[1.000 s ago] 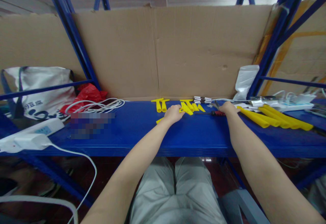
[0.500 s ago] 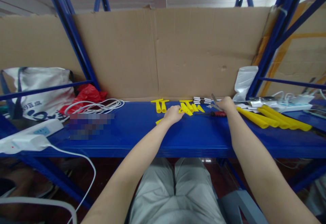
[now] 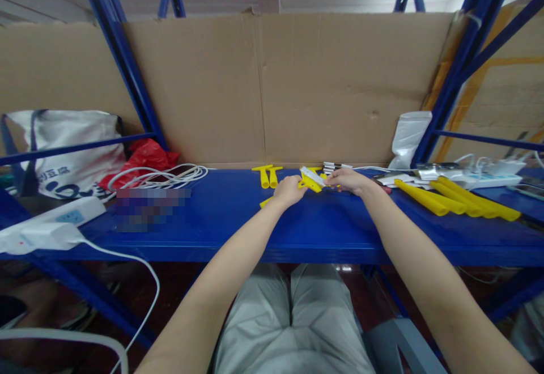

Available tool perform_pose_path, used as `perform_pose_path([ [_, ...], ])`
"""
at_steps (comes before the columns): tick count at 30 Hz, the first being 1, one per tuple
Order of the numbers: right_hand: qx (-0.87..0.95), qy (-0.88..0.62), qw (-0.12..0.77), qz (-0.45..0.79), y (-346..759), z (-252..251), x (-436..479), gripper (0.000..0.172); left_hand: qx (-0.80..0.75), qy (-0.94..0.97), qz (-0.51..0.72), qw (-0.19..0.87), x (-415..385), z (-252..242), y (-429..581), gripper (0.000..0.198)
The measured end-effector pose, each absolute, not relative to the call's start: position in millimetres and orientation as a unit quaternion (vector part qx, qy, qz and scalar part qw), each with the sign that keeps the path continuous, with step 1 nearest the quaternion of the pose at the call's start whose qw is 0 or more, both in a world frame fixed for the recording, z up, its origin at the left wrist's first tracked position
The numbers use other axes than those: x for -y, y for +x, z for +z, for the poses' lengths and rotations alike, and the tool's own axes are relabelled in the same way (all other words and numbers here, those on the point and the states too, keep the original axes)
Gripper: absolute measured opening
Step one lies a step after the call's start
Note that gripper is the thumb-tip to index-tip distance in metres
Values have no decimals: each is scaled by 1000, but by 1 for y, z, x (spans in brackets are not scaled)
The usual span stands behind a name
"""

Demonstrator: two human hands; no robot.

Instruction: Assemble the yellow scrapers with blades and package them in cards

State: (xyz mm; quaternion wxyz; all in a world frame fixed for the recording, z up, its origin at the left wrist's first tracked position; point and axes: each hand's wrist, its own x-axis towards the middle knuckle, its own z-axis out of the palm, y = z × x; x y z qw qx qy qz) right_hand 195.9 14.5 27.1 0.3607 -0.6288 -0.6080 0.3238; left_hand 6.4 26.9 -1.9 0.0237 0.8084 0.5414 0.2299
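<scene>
My left hand [image 3: 289, 190] is closed around a yellow T-shaped plastic handle [image 3: 312, 183], whose tapered end [image 3: 266, 202] sticks out on the left. Laid against the handle's wide head is a flat silver-white strip [image 3: 312, 176]. At its right end, my right hand [image 3: 345, 181] pinches the strip between thumb and fingers. Two similar yellow T-shaped handles [image 3: 268, 177] lie behind my left hand. More yellow pieces [image 3: 315, 169] are partly hidden behind the strip. A red-handled screwdriver [image 3: 386, 189] is mostly covered by my right hand.
Several long yellow tapered tubes [image 3: 459, 198] lie on the right of the blue table [image 3: 229, 221]. Black-and-white small packs [image 3: 335, 166] stand near the cardboard wall [image 3: 331, 90]. Coiled white cable [image 3: 170, 178] and a power strip [image 3: 51, 232] are on the left.
My right hand has moved left from beside the screwdriver, bringing the silver-white strip against the yellow handle. My left hand has stayed in place, still gripping the handle.
</scene>
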Motion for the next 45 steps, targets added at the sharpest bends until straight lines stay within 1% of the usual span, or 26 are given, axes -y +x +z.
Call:
perform_pose_path([
  [3, 592, -613, 354, 385, 189, 25, -13, 14, -543, 805, 236, 24, -28, -2, 6, 31],
  [7, 577, -596, 354, 431, 185, 24, -12, 13, -549, 797, 249, 25, -30, -2, 6, 30],
  [13, 577, -600, 331, 444, 185, 23, -13, 11, -559, 788, 257, 32, -29, 0, 7, 32],
  [20, 590, -601, 324, 432, 184, 23, -13, 7, -540, 807, 238, 3, -21, 3, 6, 54],
  [25, 606, -592, 316, 428, 184, 23, -12, 7, -494, 843, 209, -37, -19, 2, 4, 47],
  [28, 604, -583, 328, 434, 183, 23, -11, 7, -485, 851, 197, -47, -18, 2, 4, 44],
  [34, 586, -562, 373, 450, 180, 23, -11, 9, -487, 851, 194, -46, -16, 4, 4, 43],
  [45, 606, -547, 373, 440, 180, 22, -10, 13, -485, 849, 208, -33, -15, 5, 4, 42],
])
